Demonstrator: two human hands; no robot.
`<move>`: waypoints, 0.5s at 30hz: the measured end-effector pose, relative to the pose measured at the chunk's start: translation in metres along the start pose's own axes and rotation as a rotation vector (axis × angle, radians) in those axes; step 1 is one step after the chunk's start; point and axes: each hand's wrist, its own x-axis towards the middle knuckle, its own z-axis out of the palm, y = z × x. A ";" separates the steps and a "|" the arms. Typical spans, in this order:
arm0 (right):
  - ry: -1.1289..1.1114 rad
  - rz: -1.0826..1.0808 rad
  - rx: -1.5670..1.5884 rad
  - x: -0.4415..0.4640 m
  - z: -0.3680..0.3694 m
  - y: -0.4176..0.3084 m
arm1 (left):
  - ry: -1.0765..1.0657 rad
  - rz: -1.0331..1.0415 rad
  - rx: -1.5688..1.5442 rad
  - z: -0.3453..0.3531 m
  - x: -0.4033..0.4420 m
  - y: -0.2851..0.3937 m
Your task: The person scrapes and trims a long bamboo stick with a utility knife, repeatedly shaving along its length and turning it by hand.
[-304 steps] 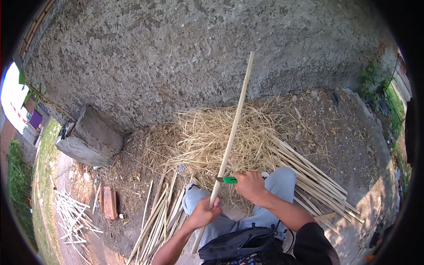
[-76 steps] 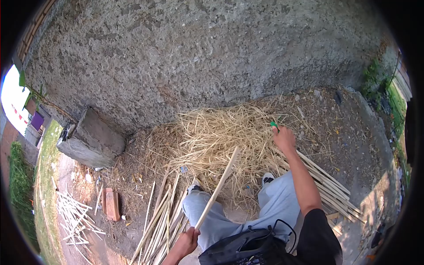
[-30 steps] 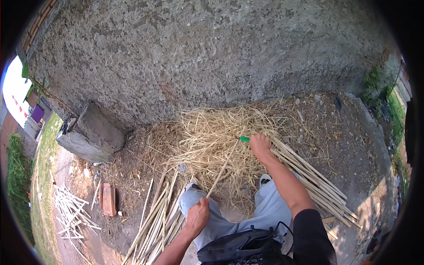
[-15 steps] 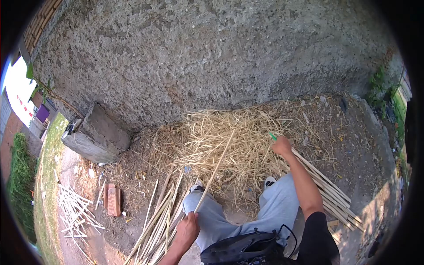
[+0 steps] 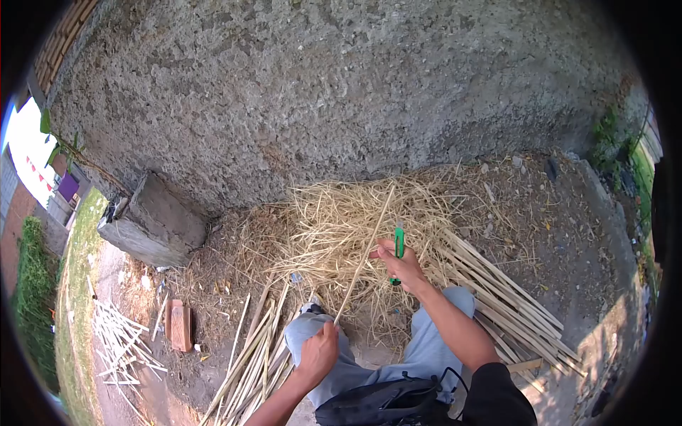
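My left hand [image 5: 320,351] is closed around the lower end of a thin bamboo strip [image 5: 362,264], which slants up and away over the shavings. In my right hand [image 5: 402,267] is a green box cutter [image 5: 399,243], its body upright in the palm. The thumb and forefinger of that hand reach the strip near its middle; whether they pinch it is hard to make out. Beneath the strip lies a heap of pale curled shavings [image 5: 327,220]. One bundle of bamboo strips [image 5: 259,351] rests left of my legs, another bundle [image 5: 518,305] to the right.
A rough concrete wall [image 5: 341,92] rises behind the shavings. At left stand a concrete block [image 5: 160,220], reddish bricks [image 5: 180,326] and a scattered pile of short pale sticks [image 5: 124,337]. A black bag [image 5: 383,405] sits at my waist.
My right hand has come left and nearer with the box cutter, from beyond the right bundle to the bamboo strip. My left hand has shifted slightly right, the strip moving with it.
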 end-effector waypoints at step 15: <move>0.039 0.031 0.328 0.011 0.018 0.032 | 0.189 0.064 0.071 -0.009 0.076 0.047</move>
